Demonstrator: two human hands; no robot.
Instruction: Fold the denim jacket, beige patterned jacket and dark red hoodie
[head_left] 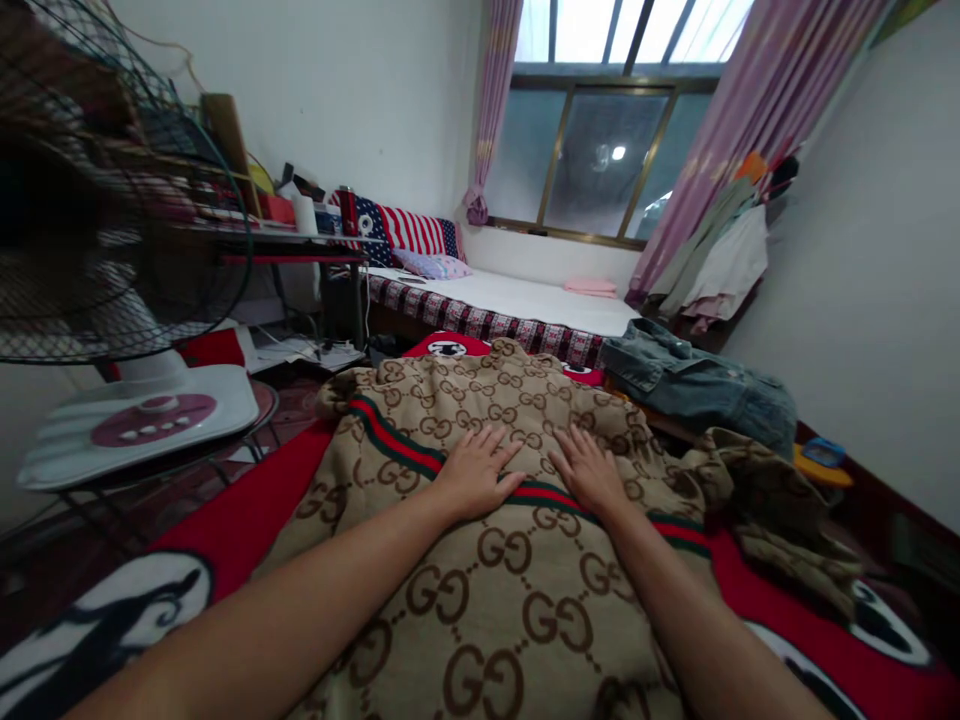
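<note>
Left hand (476, 475) flat and palm down, fingers stretched, right across the striped band of the tan garment (517, 560)! Right hand (589, 470) just beside it, open too, palm against the cloth. That's 2 hands on 1 garment, spread over the red blanket (247, 490) up toward its far edge. By the right edge lies a bunched patterned piece (787, 490), perhaps a sleeve, hard to tell in shadow. Denim clothing (697, 390) sits near the far right corner; a fan (142, 400) stands off the left edge.
</note>
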